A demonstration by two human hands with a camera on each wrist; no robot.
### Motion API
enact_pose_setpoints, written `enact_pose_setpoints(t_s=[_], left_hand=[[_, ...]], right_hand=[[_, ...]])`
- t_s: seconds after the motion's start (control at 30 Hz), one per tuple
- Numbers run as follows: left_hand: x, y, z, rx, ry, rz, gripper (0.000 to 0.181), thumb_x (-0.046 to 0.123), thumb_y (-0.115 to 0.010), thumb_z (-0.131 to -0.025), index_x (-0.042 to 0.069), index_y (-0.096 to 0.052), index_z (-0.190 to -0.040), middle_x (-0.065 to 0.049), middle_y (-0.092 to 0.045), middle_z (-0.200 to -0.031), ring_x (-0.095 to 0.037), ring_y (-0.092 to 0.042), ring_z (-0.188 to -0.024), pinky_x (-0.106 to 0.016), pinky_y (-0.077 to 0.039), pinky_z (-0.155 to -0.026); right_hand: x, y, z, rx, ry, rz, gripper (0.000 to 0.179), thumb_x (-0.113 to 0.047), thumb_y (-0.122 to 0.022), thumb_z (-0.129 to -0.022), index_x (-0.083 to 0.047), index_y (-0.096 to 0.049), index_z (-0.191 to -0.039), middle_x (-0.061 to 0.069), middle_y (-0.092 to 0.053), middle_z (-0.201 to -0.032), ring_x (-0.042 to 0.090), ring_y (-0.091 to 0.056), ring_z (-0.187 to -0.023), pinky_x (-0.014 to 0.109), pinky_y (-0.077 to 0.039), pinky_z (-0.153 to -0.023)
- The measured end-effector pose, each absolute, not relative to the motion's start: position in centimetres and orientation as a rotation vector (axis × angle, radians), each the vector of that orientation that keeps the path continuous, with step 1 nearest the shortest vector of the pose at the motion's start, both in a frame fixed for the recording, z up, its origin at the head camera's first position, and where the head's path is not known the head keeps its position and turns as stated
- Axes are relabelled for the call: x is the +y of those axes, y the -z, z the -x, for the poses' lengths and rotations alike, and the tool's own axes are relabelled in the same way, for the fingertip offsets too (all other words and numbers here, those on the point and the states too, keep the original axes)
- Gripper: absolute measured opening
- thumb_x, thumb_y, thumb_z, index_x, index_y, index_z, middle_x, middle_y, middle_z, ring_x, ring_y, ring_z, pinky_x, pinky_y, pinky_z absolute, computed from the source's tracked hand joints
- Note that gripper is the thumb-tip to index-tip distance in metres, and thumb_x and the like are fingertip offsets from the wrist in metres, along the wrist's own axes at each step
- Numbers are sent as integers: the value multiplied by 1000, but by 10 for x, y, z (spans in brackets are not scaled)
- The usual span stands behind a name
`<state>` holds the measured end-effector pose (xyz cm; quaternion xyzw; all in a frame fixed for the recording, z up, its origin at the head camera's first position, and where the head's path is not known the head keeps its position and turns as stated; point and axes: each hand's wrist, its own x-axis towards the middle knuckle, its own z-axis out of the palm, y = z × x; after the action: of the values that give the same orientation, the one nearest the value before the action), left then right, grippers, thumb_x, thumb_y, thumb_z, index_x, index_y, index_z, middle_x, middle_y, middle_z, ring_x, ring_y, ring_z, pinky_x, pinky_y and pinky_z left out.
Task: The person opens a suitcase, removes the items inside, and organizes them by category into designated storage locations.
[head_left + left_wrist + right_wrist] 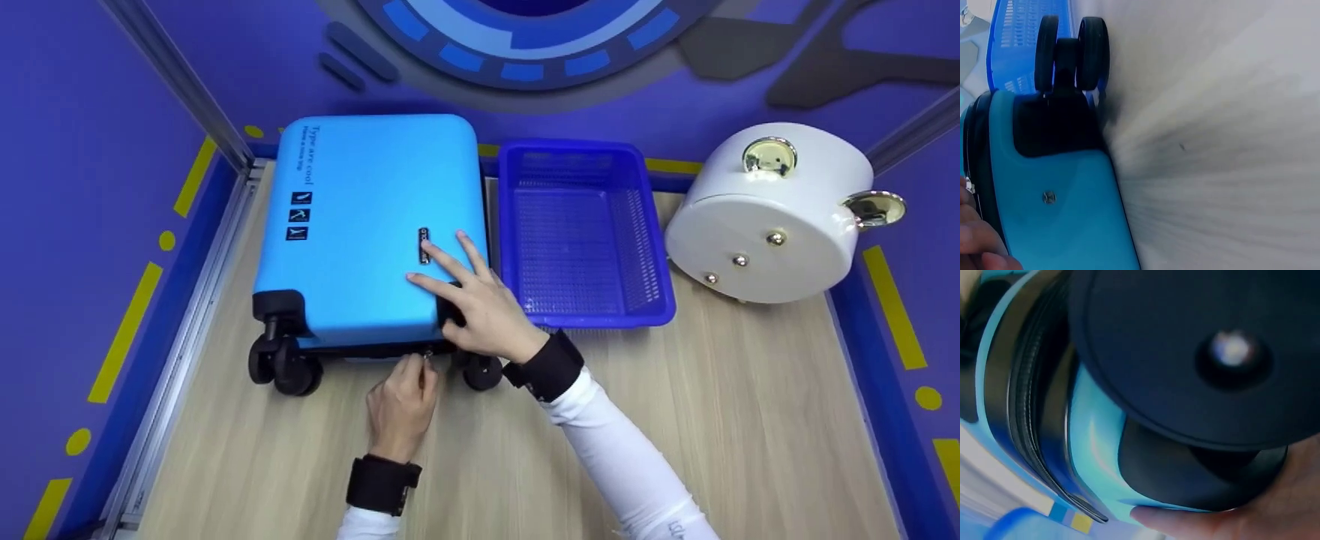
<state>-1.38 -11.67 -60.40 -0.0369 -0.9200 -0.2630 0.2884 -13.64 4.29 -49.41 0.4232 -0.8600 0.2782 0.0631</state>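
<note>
A light-blue hard-shell suitcase [375, 180] lies flat, its black wheels [285, 367] facing me. My left hand [403, 405] is at its near side, fingers curled, pinching the metal zipper pull [969, 185] on the black seam. My right hand [487, 311] rests on the near right corner, fingers spread and straight across the shell beside the small black badge [424, 246]. In the right wrist view a large wheel [1185, 399] blocks much of the picture; the dark zipper seam [1024, 394] curves past it, and part of my right hand [1264, 512] shows below.
Right beside the suitcase stands a blue plastic basket [661, 285]. Farther right is a white drum-shaped object [765, 225] with gold knobs and handles. Blue walls [67, 187] enclose the wood-grain surface [750, 420] at the left, back and right.
</note>
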Motion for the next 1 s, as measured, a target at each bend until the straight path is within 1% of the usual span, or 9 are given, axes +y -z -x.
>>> enact_pose_setpoints(t_s=[0.03,0.1,0.2,0.43,0.67,0.9,1.0], left_hand=[[-118,604,13,-2453,701,95,23,10,-65,-92,13,-50,-75,5,-40,-63,0,-21,-50,-23,-23,-40],[-122,603,12,-2450,705,86,24,10,-65,-92,13,-50,-75,5,-40,-63,0,-21,-51,-23,-22,-41],[-129,603,11,-2452,710,62,23,10,-64,-93,14,-50,-75,5,-42,-63,1,-22,-51,-23,-23,-41],[-148,603,5,-2445,726,-20,21,9,-64,-93,13,-53,-76,5,-45,-64,-1,-27,-49,-26,-24,-41],[-167,604,2,-2442,713,-70,20,11,-63,-95,11,-54,-77,1,-52,-65,-11,-42,-44,-29,-28,-40],[-185,602,-1,-2430,697,-145,20,12,-62,-95,9,-54,-77,0,-49,-63,-15,-41,-43,-30,-26,-40],[-193,602,-3,-2419,689,-178,18,10,-63,-93,9,-55,-77,0,-50,-62,-13,-39,-43,-29,-24,-40]], right_hand=[[42,495,136,-2588,-847,-1267,81,-4,-68,-79,-25,-51,-155,10,-29,-170,50,-9,-156,33,-54,-67],[41,497,135,-2575,-856,-1240,82,1,-64,-79,-25,-52,-155,10,-31,-169,49,-11,-156,27,-47,-57],[41,499,134,-2575,-857,-1202,82,4,-61,-78,-25,-52,-155,8,-33,-168,47,-12,-157,23,-41,-52],[40,501,133,-2600,-872,-1164,83,4,-60,-78,-27,-52,-155,3,-33,-169,42,-11,-158,23,-39,-50],[41,502,132,-2611,-903,-1145,82,3,-58,-79,-26,-50,-156,1,-32,-169,39,-10,-159,21,-36,-49],[41,501,131,-2617,-915,-1139,82,2,-58,-80,-26,-50,-156,1,-32,-169,38,-9,-159,21,-36,-49],[40,501,130,-2617,-918,-1137,82,3,-58,-80,-26,-50,-156,1,-32,-169,39,-9,-159,21,-36,-49]])
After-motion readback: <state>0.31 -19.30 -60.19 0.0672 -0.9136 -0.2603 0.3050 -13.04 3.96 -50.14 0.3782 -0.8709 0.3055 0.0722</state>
